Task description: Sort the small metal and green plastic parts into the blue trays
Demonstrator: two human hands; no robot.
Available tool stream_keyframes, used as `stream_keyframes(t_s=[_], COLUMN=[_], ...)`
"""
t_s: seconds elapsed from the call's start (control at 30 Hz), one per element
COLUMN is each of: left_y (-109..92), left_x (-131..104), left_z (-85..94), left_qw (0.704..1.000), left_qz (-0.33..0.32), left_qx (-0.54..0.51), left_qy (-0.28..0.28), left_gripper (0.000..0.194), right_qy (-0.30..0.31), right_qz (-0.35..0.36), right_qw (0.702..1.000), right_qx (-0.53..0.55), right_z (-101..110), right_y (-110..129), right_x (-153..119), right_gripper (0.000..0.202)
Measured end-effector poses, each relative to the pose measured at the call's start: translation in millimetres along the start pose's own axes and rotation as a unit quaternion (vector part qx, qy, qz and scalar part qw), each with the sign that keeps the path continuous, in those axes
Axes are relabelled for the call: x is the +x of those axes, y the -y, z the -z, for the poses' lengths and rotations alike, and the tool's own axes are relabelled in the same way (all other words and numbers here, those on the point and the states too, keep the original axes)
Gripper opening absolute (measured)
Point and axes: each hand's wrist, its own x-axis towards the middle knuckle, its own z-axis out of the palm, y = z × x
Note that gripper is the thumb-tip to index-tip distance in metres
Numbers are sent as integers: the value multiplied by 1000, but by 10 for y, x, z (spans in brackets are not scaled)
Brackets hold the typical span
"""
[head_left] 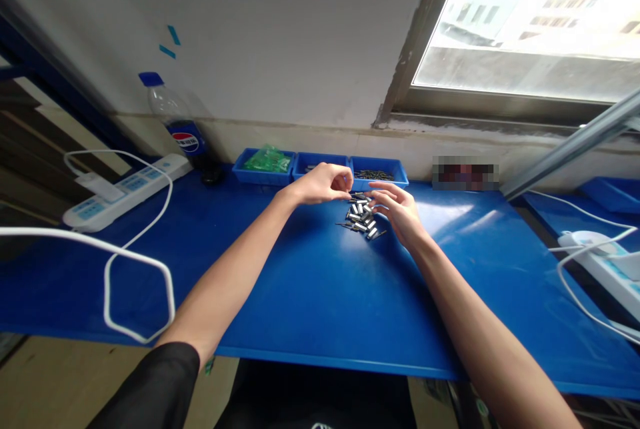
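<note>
On the blue table lies a loose pile of small metal parts (361, 217), silvery cylinders and thin dark pointed pieces. At the pile's far left edge is my left hand (325, 184), thumb and index finger closed in a pinch. What sits between those fingertips, if anything, is too small to make out. My right hand (396, 208) reaches in from the other side, its fingers stretched and apart, fingertips at the right edge of the pile. Just behind the hands stand a blue tray of thin brassy dark pieces (376, 174) and a blue middle tray (300, 166), partly hidden by my left hand.
A blue tray with green plastic packets (267, 159) stands at the back left. Beside it are a cola bottle (187, 139) and a white power strip (127, 192) with a looping cable (170, 282). Another power strip (607, 262) lies right. A blurred patch (465, 173) hides something at the back.
</note>
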Motion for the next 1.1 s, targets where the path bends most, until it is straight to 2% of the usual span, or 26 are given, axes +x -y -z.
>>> stream_keyframes(t_s=[0.17, 0.53, 0.87, 0.97, 1.1], left_y=[-44, -12, 15, 51, 109], left_x=[7, 17, 26, 23, 12], left_z=[-28, -75, -100, -76, -73], left_qw=[999, 1000, 1000, 998, 989], left_qz=[-18, -13, -10, 13, 42], left_qx=[-16, 10, 15, 59, 104], left_qy=[-28, -10, 0, 21, 95], left_gripper=[21, 21, 23, 23, 18], right_qy=[17, 53, 48, 12, -24], right_qz=[-9, -14, -26, 2, 30], right_qw=[1000, 998, 998, 999, 997], right_qx=[-7, 10, 13, 29, 65], right_z=[-6, -35, -49, -25, 19], right_y=[16, -19, -23, -16, -14], right_x=[-9, -2, 6, 22, 43], right_gripper=[41, 34, 30, 32, 49])
